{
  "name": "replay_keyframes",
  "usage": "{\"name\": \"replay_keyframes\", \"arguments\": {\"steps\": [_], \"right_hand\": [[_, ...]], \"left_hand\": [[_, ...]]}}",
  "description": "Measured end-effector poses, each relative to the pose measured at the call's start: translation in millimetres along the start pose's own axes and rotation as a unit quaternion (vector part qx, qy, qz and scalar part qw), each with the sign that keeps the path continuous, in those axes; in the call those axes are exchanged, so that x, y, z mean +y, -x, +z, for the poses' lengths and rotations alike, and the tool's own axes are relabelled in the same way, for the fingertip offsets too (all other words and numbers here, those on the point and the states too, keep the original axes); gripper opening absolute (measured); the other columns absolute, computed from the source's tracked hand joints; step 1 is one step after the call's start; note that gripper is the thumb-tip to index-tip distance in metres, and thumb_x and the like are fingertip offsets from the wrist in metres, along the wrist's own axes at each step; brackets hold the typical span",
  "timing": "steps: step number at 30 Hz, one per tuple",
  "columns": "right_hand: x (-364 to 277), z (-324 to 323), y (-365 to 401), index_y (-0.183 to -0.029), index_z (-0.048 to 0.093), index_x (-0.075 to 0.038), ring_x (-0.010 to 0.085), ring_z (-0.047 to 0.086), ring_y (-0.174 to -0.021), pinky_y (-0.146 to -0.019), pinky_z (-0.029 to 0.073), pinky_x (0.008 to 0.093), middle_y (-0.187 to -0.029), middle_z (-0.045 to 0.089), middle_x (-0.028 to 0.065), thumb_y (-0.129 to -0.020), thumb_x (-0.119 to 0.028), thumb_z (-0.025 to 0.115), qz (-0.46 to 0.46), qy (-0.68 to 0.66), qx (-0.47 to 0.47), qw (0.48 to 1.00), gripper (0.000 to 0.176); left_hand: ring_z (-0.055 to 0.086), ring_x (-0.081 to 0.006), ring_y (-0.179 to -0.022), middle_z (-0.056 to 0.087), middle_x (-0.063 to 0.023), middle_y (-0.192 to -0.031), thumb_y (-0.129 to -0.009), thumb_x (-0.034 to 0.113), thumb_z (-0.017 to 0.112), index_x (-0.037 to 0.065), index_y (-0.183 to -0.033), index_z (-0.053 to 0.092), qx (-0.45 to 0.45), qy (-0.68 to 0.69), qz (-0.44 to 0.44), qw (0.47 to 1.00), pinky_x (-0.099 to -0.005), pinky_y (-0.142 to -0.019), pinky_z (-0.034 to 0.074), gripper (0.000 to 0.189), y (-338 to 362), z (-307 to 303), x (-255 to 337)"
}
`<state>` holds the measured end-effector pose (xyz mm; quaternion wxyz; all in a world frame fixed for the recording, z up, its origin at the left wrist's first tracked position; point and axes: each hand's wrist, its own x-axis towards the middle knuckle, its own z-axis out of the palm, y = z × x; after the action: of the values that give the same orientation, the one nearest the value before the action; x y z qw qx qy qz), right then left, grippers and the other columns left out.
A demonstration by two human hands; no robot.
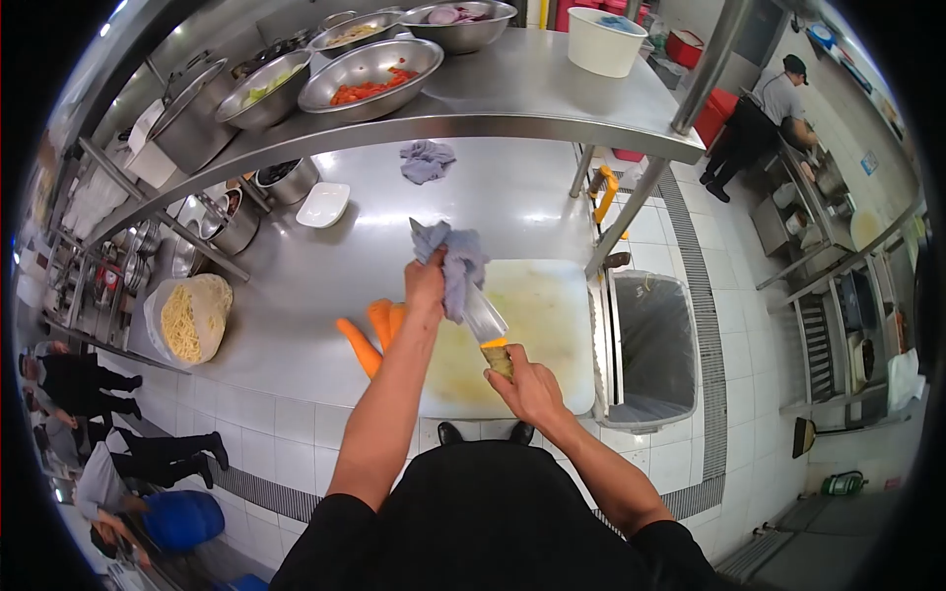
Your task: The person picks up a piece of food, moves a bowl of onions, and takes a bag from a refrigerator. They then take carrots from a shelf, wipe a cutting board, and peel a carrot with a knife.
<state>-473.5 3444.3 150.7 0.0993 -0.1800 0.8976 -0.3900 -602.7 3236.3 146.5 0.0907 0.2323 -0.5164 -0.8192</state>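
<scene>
Observation: your right hand, just below the middle of the frame, was closed around the orange-and-green handle of a long steel-bladed knife. That grip was pressed tight on the handle, and the blade ran up and left, away from your body. This kept the edge pointed clear of you.

Your left hand, at frame centre, pinched a crumpled grey-blue cloth folded over the blade. The fingers were pressed together through the fabric, so the cloth, not skin, met the steel. Only the tip showed above the cloth, and a short stretch of bare blade showed below it. I could not tell which way the cutting edge faced.

Position: the knife was held in the air above the white plastic cutting board, which lay on the stainless steel table at the edge nearest you.

Surroundings:
- Three peeled orange carrots lay on the table, just beside the board's left edge and within your left arm's reach.
- A grey waste bin with a black liner stood at the right end of the table, handy for scraps.
- A second crumpled grey rag lay well apart, towards the back of the table under the upper shelf.
- A round bowl of pale noodles sat at left of frame, near the table's corner.
</scene>
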Motion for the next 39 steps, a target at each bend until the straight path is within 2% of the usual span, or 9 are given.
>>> {"name": "replay_keyframes", "arguments": {"steps": [9,13,16,17,20,22,25,29,39], "right_hand": [[26.3,-1.0,16.5,-0.118,0.045,-0.005,0.045,0.065,-0.073,-0.064,0.05,0.0537,-0.08,0.067,0.0252,-0.089,-0.041,0.061,0.053,0.086,-0.029,0.994,0.049],[49.8,-14.3,15.9,-0.117,0.046,-0.005,0.0464,0.065,-0.073,-0.064,0.05,0.0547,-0.079,0.067,0.0265,-0.089,-0.04,0.062,0.11,0.1,0.008,0.989,0.048],[58.1,-24.4,-2.5,-0.121,0.047,-0.003,0.0451,0.065,-0.076,-0.067,0.05,0.0534,-0.081,0.066,0.0264,-0.088,-0.039,0.062,0.078,0.121,0.01,0.99,0.051],[49.3,-33.7,-15.4,-0.124,0.048,-0.003,0.0431,0.065,-0.079,-0.07,0.051,0.0516,-0.083,0.067,0.025,-0.088,-0.041,0.061,0.09,0.142,-0.031,0.985,0.054],[8.3,-63.5,-58.0,-0.122,0.049,-0.006,0.0414,0.066,-0.077,-0.071,0.052,0.051,-0.079,0.067,0.0214,-0.088,-0.041,0.059,0.054,0.203,-0.078,0.975,0.05],[-8.3,-72.6,-82.9,-0.123,0.049,-0.004,0.04,0.066,-0.077,-0.07,0.053,0.0489,-0.08,0.068,0.0195,-0.087,-0.04,0.06,-0.002,0.235,-0.076,0.969,0.051],[-42.9,-88.9,-104.5,-0.121,0.05,-0.003,0.0378,0.067,-0.076,-0.069,0.053,0.0467,-0.079,0.068,0.0176,-0.086,-0.035,0.06,-0.04,0.266,-0.07,0.961,0.048],[-63.1,-87.5,-123.1,-0.117,0.054,-0.003,0.0333,0.069,-0.075,-0.068,0.054,0.0433,-0.08,0.069,0.015,-0.085,-0.026,0.058,-0.098,0.309,-0.061,0.944,0.039],[-72.1,-79.1,-122.0,-0.107,0.06,-0.001,0.0289,0.071,-0.078,-0.065,0.054,0.0405,-0.085,0.071,0.0139,-0.086,-0.01,0.054,-0.124,0.346,-0.082,0.926,0.024]], "left_hand": [[0.065,-0.0243,-0.093,0.067,-0.0074,-0.105,-0.097,0.023,0.055,0.006,-0.115,0.062,0.003,0.178,0.18,0.967,-0.0392,-0.08,0.056,0.026,-62.6,-170.8,102.6],[0.064,-0.0199,-0.092,0.066,-0.0069,-0.107,-0.096,0.023,0.058,0.007,-0.118,0.061,0.148,0.102,0.25,0.952,-0.0366,-0.083,0.054,0.028,-42.2,-262.2,152.1],[0.063,-0.0293,-0.105,0.066,-0.0121,-0.116,-0.092,0.026,0.057,0.003,-0.12,0.062,0.171,-0.334,0.33,0.866,-0.0411,-0.091,0.048,0.036,-47.3,-333.6,132.2],[0.058,-0.0352,-0.115,0.06,-0.0196,-0.127,-0.089,0.03,0.06,0.002,-0.125,0.06,0.179,-0.691,0.083,0.696,-0.0431,-0.095,0.045,0.045,-60.4,-368.8,117.0],[0.06,-0.038,-0.11,0.059,-0.0199,-0.13,-0.086,0.03,0.064,0.002,-0.128,0.058,0.215,-0.704,0.231,0.637,-0.0437,-0.091,0.047,0.051,-34.2,-330.0,63.5],[0.062,-0.0335,-0.1,0.063,-0.0162,-0.12,-0.087,0.021,0.063,0.0,-0.122,0.061,0.153,-0.539,0.233,0.795,-0.04,-0.087,0.049,0.041,25.8,-213.1,69.3],[0.061,-0.0283,-0.093,0.064,-0.0139,-0.11,-0.087,0.012,0.062,-0.001,-0.113,0.064,0.008,-0.47,0.331,0.818,-0.0362,-0.082,0.049,0.029,81.1,-111.5,69.5],[0.057,-0.028,-0.091,0.061,-0.0102,-0.098,-0.076,0.009,0.072,0.003,-0.103,0.067,-0.163,-0.447,0.515,0.713,-0.0385,-0.08,0.047,0.028,136.8,-14.9,75.9],[0.051,-0.0272,-0.083,0.055,-0.0064,-0.085,-0.076,0.022,0.077,0.007,-0.092,0.069,-0.39,-0.384,0.479,0.687,-0.0386,-0.077,0.04,0.024,190.4,116.6,52.3]]}}
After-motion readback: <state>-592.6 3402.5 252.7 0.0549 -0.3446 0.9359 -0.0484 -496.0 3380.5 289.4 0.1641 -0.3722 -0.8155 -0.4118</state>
